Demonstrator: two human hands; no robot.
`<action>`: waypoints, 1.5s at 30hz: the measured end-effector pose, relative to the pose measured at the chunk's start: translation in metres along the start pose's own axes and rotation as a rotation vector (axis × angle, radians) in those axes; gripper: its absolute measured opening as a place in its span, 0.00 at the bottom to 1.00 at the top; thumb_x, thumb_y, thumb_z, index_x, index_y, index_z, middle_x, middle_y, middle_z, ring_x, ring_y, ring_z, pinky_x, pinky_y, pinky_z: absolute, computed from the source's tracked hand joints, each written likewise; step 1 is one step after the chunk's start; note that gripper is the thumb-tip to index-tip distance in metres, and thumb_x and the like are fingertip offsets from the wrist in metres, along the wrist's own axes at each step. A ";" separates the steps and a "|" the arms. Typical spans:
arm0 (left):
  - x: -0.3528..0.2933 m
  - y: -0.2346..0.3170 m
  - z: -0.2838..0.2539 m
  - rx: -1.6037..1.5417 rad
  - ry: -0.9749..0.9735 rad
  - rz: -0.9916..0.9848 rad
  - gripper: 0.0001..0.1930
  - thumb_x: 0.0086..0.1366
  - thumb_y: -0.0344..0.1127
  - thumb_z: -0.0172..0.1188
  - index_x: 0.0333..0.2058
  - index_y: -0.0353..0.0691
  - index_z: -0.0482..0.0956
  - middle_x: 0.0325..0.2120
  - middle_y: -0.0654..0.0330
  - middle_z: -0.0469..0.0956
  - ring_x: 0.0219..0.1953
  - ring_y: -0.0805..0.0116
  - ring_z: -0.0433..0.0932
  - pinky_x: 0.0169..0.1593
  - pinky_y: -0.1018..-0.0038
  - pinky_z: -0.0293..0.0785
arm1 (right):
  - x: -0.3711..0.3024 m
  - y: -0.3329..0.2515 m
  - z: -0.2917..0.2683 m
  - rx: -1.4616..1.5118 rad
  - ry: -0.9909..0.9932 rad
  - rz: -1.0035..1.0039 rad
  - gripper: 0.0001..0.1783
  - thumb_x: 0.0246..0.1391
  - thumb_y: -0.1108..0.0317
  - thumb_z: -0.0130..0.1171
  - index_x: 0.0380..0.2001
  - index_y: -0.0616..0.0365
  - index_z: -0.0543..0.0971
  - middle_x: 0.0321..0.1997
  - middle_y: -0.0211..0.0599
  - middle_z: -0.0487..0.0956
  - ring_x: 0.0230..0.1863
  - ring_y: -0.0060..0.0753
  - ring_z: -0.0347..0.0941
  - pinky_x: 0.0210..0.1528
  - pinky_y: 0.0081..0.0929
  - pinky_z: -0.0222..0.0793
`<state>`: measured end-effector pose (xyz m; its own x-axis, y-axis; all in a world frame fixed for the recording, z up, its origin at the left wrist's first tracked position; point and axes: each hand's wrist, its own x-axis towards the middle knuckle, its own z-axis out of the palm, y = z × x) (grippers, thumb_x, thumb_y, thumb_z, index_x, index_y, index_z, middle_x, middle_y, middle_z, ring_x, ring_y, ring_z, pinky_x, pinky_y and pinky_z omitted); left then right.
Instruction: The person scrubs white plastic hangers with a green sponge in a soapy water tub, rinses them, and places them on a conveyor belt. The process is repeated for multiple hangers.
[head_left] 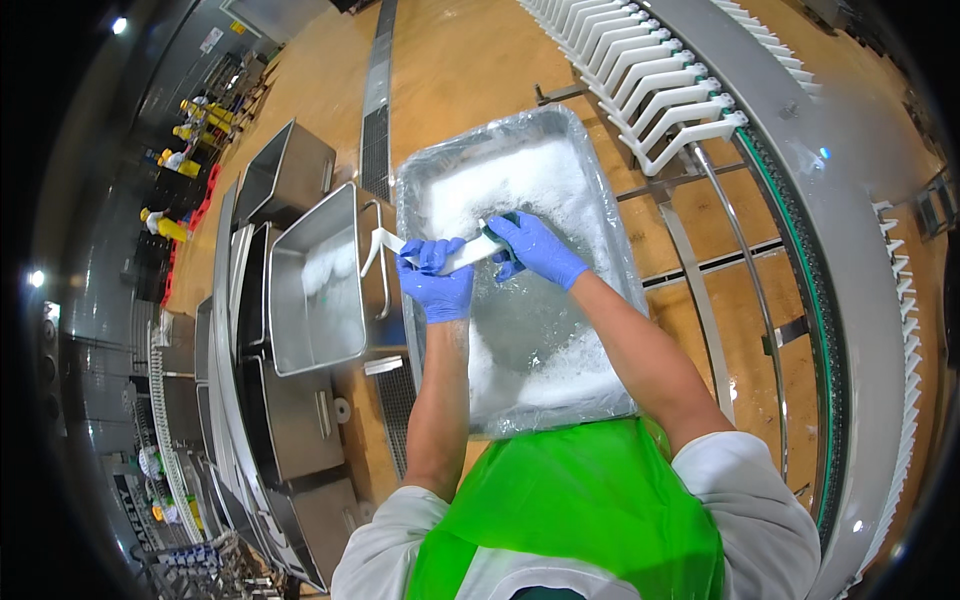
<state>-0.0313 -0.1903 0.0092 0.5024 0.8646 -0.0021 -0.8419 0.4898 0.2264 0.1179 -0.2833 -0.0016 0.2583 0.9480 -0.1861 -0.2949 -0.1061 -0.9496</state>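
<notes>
In my blue-gloved left hand (437, 280) is a white plastic bracket (468, 256), its forked end sticking out to the left. My right hand (538, 247), gloved alike, is closed around a dark green scouring pad (492, 236) pressed to the bracket's other end. Both hands are above a large tub (416, 385) lined with clear plastic. White suds (520, 178) float on cloudy water in it, thickest at the far and near ends. Part of the pad is hidden by my right fingers.
A steel bin (283, 330) with foamy water stands left of the tub; more steel bins (300, 425) are beyond it. On the right, a curved conveyor (835, 250) carries a row of white angled brackets (640, 75). Several people in yellow (168, 226) are far left. A floor drain (375, 140) runs behind.
</notes>
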 end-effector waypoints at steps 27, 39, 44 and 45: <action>-0.014 -0.065 -0.086 1.196 -0.047 -0.706 0.20 0.72 0.50 0.44 0.41 0.37 0.74 0.24 0.61 0.72 0.23 0.71 0.70 0.27 0.76 0.69 | -0.003 0.082 -0.064 -1.101 0.341 0.217 0.18 0.55 0.61 0.51 0.45 0.59 0.78 0.43 0.50 0.80 0.42 0.51 0.78 0.48 0.43 0.72; -0.019 -0.041 -0.026 1.704 -0.328 -0.271 0.24 0.72 0.53 0.38 0.34 0.38 0.72 0.17 0.64 0.68 0.16 0.76 0.64 0.19 0.76 0.62 | -0.004 0.002 -0.002 -0.298 0.257 -0.125 0.20 0.53 0.57 0.64 0.44 0.55 0.74 0.30 0.36 0.76 0.27 0.24 0.72 0.22 0.23 0.71; -0.003 -0.023 -0.013 1.633 -0.194 -0.510 0.22 0.72 0.50 0.38 0.32 0.37 0.71 0.16 0.63 0.68 0.14 0.75 0.62 0.18 0.75 0.61 | -0.012 -0.011 -0.020 -0.151 -0.012 -0.112 0.13 0.57 0.58 0.59 0.39 0.56 0.76 0.24 0.33 0.76 0.19 0.21 0.69 0.20 0.22 0.68; -0.005 -0.028 -0.020 1.664 -0.280 -0.437 0.21 0.73 0.50 0.38 0.32 0.38 0.71 0.16 0.65 0.67 0.14 0.76 0.61 0.19 0.76 0.59 | -0.005 -0.006 -0.021 -0.215 0.053 -0.100 0.15 0.57 0.57 0.59 0.39 0.57 0.77 0.23 0.33 0.76 0.18 0.21 0.70 0.20 0.22 0.68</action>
<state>-0.0140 -0.2062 -0.0163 0.7854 0.5794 -0.2177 0.3475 -0.1218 0.9297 0.1377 -0.2941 0.0003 0.3262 0.9404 -0.0960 -0.0637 -0.0794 -0.9948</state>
